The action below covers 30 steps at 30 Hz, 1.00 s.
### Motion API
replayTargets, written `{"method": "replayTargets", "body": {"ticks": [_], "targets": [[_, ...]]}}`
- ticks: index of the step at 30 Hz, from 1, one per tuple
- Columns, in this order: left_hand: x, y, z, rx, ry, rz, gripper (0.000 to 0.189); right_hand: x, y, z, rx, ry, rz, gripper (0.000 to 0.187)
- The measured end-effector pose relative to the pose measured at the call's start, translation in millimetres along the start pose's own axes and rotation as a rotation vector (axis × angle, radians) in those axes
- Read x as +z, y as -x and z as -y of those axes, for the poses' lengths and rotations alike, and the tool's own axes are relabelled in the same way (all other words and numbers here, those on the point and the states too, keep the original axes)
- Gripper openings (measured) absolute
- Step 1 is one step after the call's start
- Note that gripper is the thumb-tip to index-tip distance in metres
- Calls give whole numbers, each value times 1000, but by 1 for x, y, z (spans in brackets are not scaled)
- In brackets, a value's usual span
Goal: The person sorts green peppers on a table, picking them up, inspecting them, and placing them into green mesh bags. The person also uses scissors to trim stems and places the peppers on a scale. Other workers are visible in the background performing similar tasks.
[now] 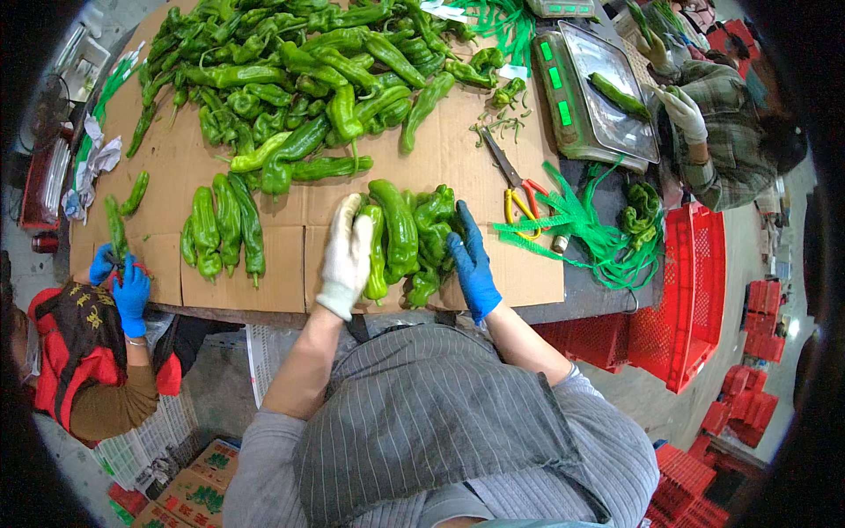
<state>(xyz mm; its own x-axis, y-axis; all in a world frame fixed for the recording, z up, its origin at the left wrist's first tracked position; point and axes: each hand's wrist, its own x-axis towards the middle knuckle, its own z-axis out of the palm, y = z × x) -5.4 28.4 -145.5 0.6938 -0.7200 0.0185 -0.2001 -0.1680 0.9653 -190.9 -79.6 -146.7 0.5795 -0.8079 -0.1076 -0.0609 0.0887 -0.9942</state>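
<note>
A small group of long green peppers (399,231) lies on the cardboard sheet (284,284), held between my two hands. My left hand (347,254), in a white knit glove, presses against the left side of the group. From the right, my right hand (473,261) in a blue glove cups the same peppers, its fingers spread along the outer ones. Left of my hands several peppers (228,228) rest side by side. Ahead is a large heap of green peppers (277,79).
Scissors (515,178) with red and yellow handles and green mesh strips (594,224) lie right. One pepper rests on the scale's metal tray (610,86). Co-workers' gloved hands (129,290) are at left and upper right. Red crates (686,297) stand beside the table.
</note>
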Motion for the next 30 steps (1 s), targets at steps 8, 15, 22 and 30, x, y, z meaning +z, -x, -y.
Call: {"method": "replayTargets", "body": {"ticks": [8,15,22,30], "targets": [[-28,-113,17,-117,123,13,42,-17,-24,2,127,-187,-86,50],[-29,-146,-16,-247,156,159,75,-6,-21,1,88,22,-68,49],[-28,-95,-24,-312,176,260,63,-53,-12,9,-87,254,-141,52],[-7,-9,-39,-47,237,212,62,-295,-41,-25,-315,467,-923,37]]}}
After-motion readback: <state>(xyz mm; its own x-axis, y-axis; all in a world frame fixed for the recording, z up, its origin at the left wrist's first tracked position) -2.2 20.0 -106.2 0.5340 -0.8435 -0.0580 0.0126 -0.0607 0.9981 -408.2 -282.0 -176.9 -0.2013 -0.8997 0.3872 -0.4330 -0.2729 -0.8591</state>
